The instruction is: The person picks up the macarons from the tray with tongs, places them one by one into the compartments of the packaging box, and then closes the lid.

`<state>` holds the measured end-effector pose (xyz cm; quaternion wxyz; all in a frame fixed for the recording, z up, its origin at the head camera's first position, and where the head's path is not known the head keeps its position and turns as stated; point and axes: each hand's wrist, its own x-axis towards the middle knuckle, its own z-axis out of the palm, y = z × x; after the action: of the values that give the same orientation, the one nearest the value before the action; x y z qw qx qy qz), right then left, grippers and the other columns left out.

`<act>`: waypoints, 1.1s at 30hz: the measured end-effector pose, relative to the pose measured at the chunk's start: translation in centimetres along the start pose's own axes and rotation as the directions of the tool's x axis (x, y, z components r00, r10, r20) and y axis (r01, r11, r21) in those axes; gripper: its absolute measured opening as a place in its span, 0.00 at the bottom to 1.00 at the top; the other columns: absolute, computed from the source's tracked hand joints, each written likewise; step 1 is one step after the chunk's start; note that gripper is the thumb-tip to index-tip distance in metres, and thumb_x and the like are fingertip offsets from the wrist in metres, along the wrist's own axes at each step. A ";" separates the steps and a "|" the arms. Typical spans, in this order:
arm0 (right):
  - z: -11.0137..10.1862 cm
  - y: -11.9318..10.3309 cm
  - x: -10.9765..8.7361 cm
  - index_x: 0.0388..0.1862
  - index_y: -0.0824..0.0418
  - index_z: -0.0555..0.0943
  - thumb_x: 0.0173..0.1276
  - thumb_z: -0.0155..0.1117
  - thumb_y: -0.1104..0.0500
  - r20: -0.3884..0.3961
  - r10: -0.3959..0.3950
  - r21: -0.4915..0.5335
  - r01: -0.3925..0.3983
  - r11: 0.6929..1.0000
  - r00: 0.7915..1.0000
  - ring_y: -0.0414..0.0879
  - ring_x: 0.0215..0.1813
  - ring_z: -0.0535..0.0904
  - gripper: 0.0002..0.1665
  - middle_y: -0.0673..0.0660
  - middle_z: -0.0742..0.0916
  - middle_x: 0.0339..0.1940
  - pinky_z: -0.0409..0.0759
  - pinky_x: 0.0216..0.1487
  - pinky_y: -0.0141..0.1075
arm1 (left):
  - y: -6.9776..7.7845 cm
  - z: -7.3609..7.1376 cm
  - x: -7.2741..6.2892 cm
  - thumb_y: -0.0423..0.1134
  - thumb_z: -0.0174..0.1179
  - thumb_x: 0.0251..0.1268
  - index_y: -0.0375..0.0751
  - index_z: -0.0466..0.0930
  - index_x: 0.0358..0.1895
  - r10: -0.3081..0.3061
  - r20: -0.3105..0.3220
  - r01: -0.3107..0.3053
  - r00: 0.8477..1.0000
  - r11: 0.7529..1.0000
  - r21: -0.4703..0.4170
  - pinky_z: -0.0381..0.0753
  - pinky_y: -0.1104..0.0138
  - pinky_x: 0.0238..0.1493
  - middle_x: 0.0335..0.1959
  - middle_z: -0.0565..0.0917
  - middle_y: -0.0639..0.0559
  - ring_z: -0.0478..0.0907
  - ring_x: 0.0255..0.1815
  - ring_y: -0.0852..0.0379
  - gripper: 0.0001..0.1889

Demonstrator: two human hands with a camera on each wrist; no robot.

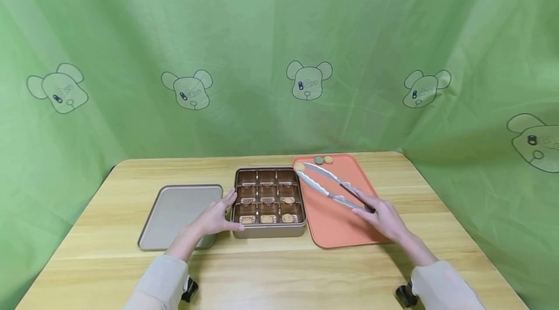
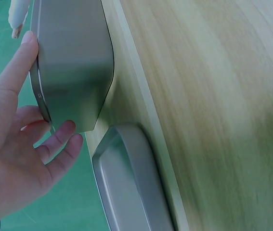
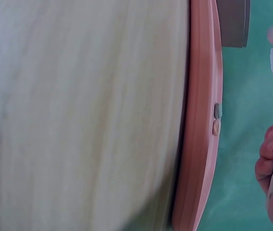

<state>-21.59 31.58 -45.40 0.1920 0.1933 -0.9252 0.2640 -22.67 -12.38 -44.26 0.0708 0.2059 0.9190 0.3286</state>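
Note:
A square metal tin [image 1: 268, 231] holds a brown plastic insert with three rows of three compartments. Cookies lie in the front row, including one cookie [image 1: 287, 218] at right, and another [image 1: 288, 200] sits in the middle row's right compartment. My left hand [image 1: 216, 215] rests on the tin's front left corner, thumb on the front rim and fingers along the left side. My right hand [image 1: 384, 216] grips tongs [image 1: 320, 186] with pale scalloped ends. A tan cookie [image 1: 299, 167] is at the tong tips, by the tin's back right corner.
A coral tray [image 1: 340, 225] lies right of the tin, with a green cookie [image 1: 319, 160] and a tan cookie [image 1: 328, 160] at its back edge. The tin's metal lid [image 1: 179, 218] lies left. A green curtain [image 1: 262, 121] hangs behind the wooden table [image 1: 279, 276].

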 end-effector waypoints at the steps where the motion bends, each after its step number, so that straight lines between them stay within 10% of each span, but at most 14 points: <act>1: 0.0 0.0 0.0 0.59 0.62 0.74 0.55 0.69 0.56 0.004 -0.017 0.006 0.017 1.000 1.000 0.36 0.24 0.64 0.32 0.51 0.79 0.24 0.66 0.24 0.29 | 0.0 0.0 0.0 0.49 0.70 0.41 0.29 0.52 0.67 -0.004 0.003 0.004 1.000 1.000 0.000 0.43 0.40 0.66 0.71 0.47 0.40 0.48 0.69 0.33 0.51; 20: 0.0 -2.7 1.4 0.63 0.57 0.71 0.58 0.65 0.48 0.232 -0.061 0.078 0.044 0.996 0.971 0.35 0.22 0.61 0.34 0.43 0.68 0.17 0.65 0.26 0.27 | 0.1 -0.1 0.0 0.49 0.69 0.43 0.27 0.52 0.67 0.011 0.008 -0.011 1.000 1.000 0.014 0.41 0.42 0.67 0.71 0.47 0.38 0.48 0.69 0.35 0.51; 27: 0.6 -3.3 2.0 0.62 0.56 0.72 0.58 0.64 0.44 0.237 -0.075 0.036 0.069 0.997 0.969 0.44 0.45 0.77 0.34 0.58 0.82 0.51 0.78 0.41 0.40 | 0.1 -0.1 0.0 0.50 0.70 0.42 0.29 0.52 0.67 0.001 0.005 -0.001 1.000 1.000 0.014 0.43 0.42 0.67 0.71 0.47 0.39 0.48 0.69 0.35 0.51; 33: 1.0 -3.2 2.2 0.61 0.57 0.73 0.58 0.65 0.47 0.248 -0.080 0.036 0.073 0.997 0.965 0.41 0.36 0.72 0.33 0.56 0.83 0.49 0.72 0.35 0.33 | 0.2 -0.1 0.0 0.48 0.70 0.42 0.29 0.52 0.67 -0.017 0.008 0.017 1.000 1.000 -0.002 0.43 0.40 0.66 0.72 0.46 0.41 0.47 0.69 0.34 0.51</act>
<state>-22.25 27.94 -43.82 0.0815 0.2631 -0.9303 0.2424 -22.62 -12.31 -44.08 0.0774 0.1995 0.9201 0.3280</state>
